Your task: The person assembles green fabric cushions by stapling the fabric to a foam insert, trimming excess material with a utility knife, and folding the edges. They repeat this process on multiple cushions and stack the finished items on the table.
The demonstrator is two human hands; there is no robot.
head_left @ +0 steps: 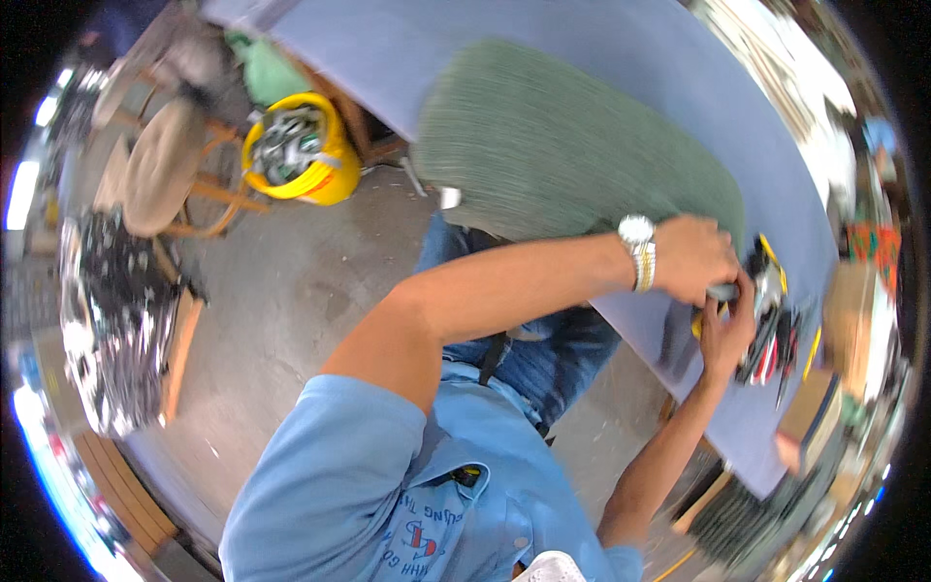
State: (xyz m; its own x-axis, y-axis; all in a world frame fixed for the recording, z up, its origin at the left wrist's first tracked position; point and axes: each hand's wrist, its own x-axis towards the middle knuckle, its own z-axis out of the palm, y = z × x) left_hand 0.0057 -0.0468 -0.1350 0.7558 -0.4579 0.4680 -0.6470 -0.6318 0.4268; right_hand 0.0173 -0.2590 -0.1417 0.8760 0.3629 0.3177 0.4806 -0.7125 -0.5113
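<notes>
A green ribbed cushion [553,145] lies on the blue-grey tabletop, one edge toward my body. My left hand [693,257], with a watch [637,242] at its wrist, is at the cushion's right end, fingers curled. Against its fingertips, my right hand [729,330] is closed in a pinch on a small grey object [722,291], too blurred to name. Whatever my left fingers grip is hidden. Just right of my hands are several hand tools [768,339], some with red or black handles.
The blue-grey table [359,39] runs from the far left to the near right. On the floor at left stand a yellow bucket [335,175] of scraps and a round-seated wooden stool [165,165]. A box [810,412] sits at the table's right edge.
</notes>
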